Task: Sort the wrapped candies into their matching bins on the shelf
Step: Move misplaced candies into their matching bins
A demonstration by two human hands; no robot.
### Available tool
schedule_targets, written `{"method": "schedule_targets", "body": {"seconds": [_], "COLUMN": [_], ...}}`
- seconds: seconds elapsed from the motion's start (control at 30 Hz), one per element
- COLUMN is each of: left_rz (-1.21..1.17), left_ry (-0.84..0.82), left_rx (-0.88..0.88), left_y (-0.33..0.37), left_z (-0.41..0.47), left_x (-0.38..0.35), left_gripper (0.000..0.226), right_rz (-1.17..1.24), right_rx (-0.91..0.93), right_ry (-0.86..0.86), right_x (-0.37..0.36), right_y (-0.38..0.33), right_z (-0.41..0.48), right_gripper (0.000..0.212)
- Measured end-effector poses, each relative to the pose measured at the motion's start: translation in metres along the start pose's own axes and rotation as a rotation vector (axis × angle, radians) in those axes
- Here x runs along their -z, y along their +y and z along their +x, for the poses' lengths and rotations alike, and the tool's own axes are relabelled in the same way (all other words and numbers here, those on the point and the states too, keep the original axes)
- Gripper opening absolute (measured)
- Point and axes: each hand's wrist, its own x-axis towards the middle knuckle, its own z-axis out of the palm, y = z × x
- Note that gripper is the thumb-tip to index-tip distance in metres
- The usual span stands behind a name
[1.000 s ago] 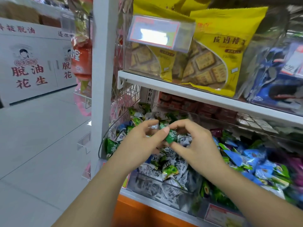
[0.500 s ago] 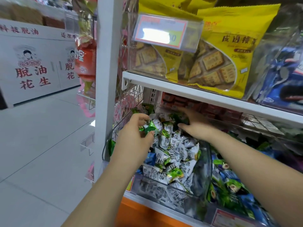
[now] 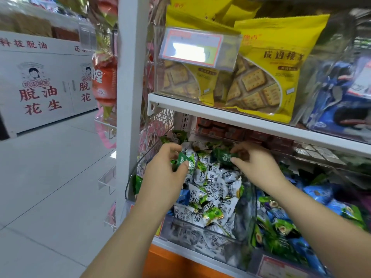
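Fingers (image 3: 173,147) of the left hand (image 3: 166,175) pinch a green candy (image 3: 183,158) at ten o'clock in the bin (image 3: 252,199); the right hand (image 3: 259,165) just pinched a darker candy (image 3: 223,156), seemingly another stray, at one.

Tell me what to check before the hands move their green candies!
1. Left hand grips the light green candy: ok.
2. Right hand pinches the dark green candy: ok.
3. Both candies are lifted off the white candies in the clear bin: cannot tell.
4. The two held candies are the same kind: cannot tell, the wrappers are blurred.
5. The matching bin is known: cannot tell; the blue and green candies on the right are one possible place.
6. There is space under the upper shelf to lift the hands out: ok.
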Motion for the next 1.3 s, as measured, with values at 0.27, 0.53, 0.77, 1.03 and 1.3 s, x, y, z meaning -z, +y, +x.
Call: {"method": "schedule_targets", "body": {"seconds": [0.27,0.53,0.77,1.03,1.3], "left_rz": [-0.293,-0.494,-0.392,0.148,0.322], "left_ry": [-0.204,-0.413,-0.577,-0.604,-0.688], "left_rx": [0.044,0.047,-0.108,-0.457,-0.536], "left_y": [0.025,0.059,0.096,0.132,0.141], "left_z": [-0.023,-0.054,-0.086,-0.116,-0.116], "left_x": [-0.038,-0.099,-0.166,-0.255,-0.283], "left_gripper": [0.013,0.023,0.035,0.029,0.031], "right_rz": [0.844,1.246,1.209,0.778,0.073], "right_rx": [-0.167,-0.396,-0.412,-0.509,-0.673], "right_ry": [0.066,-0.004,0.204,0.56,0.669], "right_x": [0.035,0.064,0.12,0.202,0.254], "right_y": [-0.009,0.019,0.073,0.172,0.28], "right_z": [-0.096,-0.133,-0.176,-0.229,-0.224], "right_gripper": [0.014,0.006,0.009,0.01,0.017]}}
